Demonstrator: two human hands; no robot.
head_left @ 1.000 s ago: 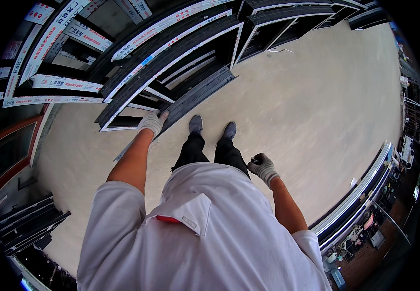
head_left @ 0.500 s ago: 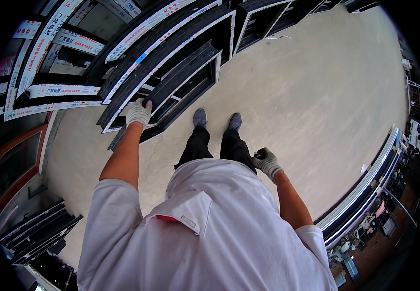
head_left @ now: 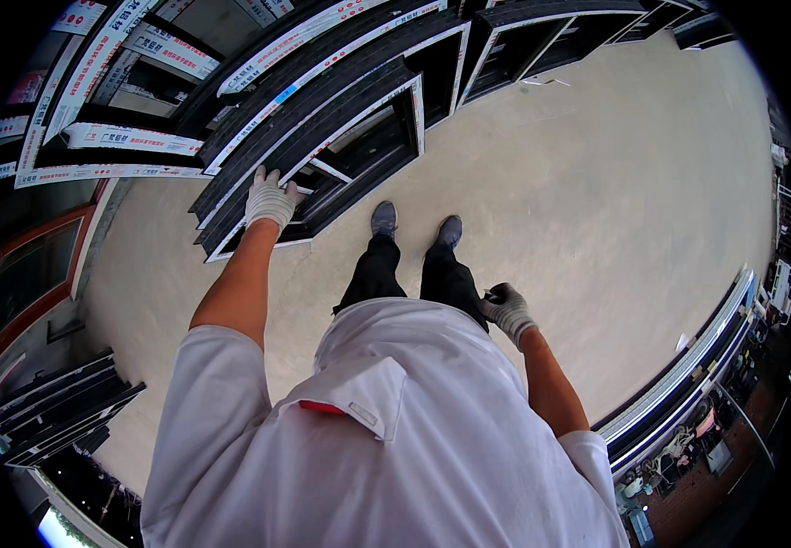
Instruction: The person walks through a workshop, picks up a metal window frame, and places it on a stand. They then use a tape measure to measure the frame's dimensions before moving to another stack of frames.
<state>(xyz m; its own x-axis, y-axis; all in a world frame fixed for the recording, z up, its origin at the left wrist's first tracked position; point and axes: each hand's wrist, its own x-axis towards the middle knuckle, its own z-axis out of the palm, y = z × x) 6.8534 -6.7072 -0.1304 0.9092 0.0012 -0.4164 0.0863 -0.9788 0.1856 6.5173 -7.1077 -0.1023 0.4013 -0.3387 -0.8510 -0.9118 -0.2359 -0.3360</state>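
Taking the middle of the view as our dial, we find the left hand (head_left: 270, 203) at ten o'clock, gloved and laid over the upper edge of the front frame (head_left: 331, 171), thumb apart from the fingers; how firmly it grips we cannot tell. That black frame stands between ten and twelve o'clock, leaning against the frames behind (head_left: 322, 100). We judge that the hand sits high on it because that is where a light touch best checks a tip or slide. Packed face to face, the frames presumably prop one another and use little floor (head_left: 587, 183). Strips of white film (head_left: 135, 137) cover frames farther round at eleven, likely guarding the finish from rubs. At four o'clock the right hand (head_left: 508, 315), also gloved, hangs beside the dark trousers (head_left: 445, 283), fingers curled (something dark shows there, perhaps a small object, perhaps only the glove; we cannot tell which). It seems to take no load, leaving the leaning frame to the other arm.
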